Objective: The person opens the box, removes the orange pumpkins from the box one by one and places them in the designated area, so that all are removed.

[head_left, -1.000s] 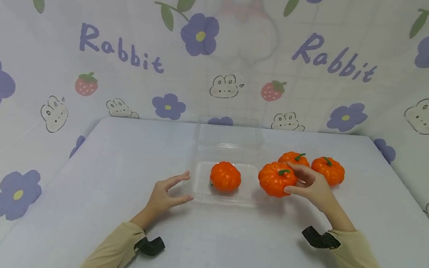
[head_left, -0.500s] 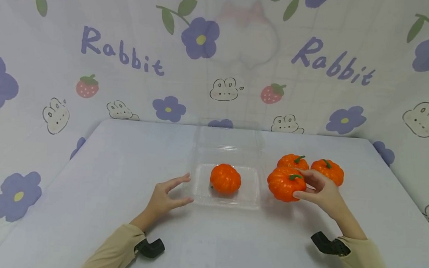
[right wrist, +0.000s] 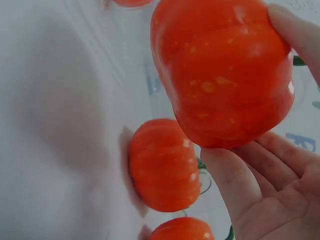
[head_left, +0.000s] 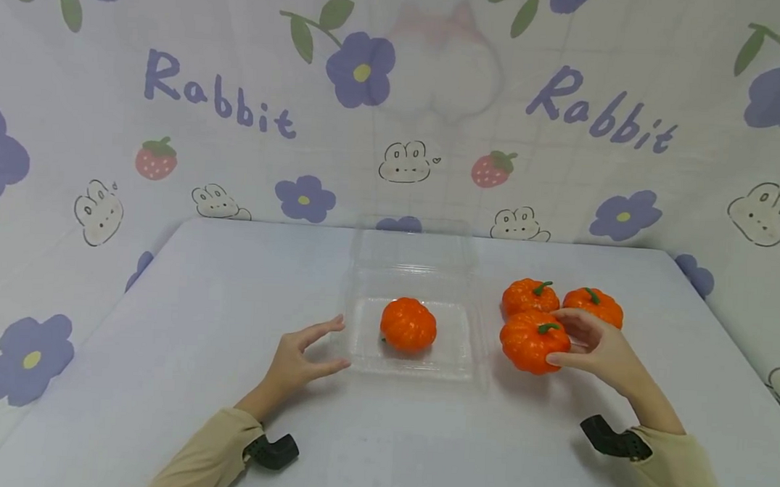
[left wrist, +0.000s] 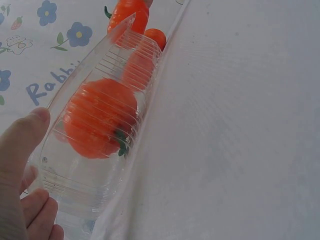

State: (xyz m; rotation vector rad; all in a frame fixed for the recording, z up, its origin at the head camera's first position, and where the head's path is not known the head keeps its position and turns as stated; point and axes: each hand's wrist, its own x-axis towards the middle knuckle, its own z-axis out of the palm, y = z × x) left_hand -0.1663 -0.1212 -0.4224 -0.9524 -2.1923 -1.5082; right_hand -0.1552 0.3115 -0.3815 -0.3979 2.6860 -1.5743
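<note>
Orange pumpkin (head_left: 531, 344) is pinched by the thumb and fingers of the right hand (head_left: 601, 353), raised above the counter (head_left: 264, 274) at right, just nearer than two loose pumpkins (head_left: 528, 297). The left hand (head_left: 298, 359), fingers parted and gripping nothing, is at the clear box's (head_left: 452, 341) left edge, contact unclear; a boxed pumpkin (head_left: 409, 324) lies inside. A loose pinch could let the smooth shell slip; drifting farther could knock its neighbours. Since a second ago, it has shifted right, away from the box.
</note>
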